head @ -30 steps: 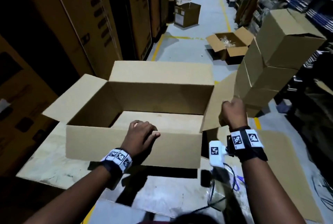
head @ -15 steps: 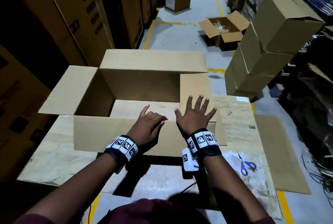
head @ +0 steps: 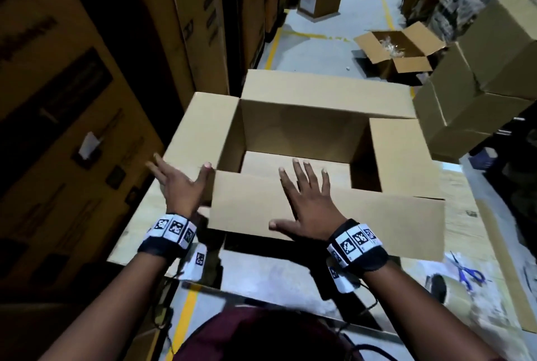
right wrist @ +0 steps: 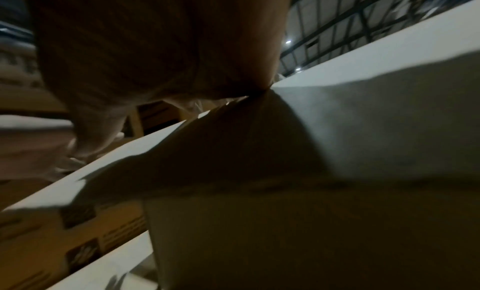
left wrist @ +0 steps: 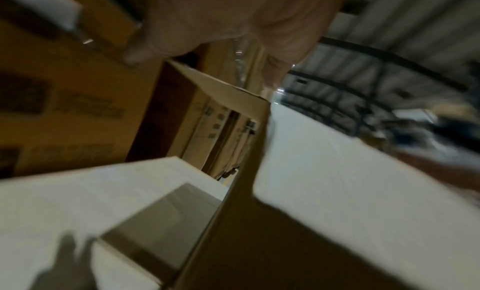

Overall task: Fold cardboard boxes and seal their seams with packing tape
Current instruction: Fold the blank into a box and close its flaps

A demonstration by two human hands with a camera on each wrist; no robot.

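cardboard box [head: 305,139] sits open on the plywood board [head: 162,206], toward its near edge. left hand [head: 180,186], fingers spread and holding nothing, reaches at the left flap [head: 200,128]; it should tip that in first. right hand [head: 308,203] lies flat, fingers splayed, on the near flap [head: 377,224]; best keep pressing evenly, closing it last.

Two hands [head: 308,203], one open box [head: 305,139] on the table [head: 465,227], one scissors [head: 469,273].
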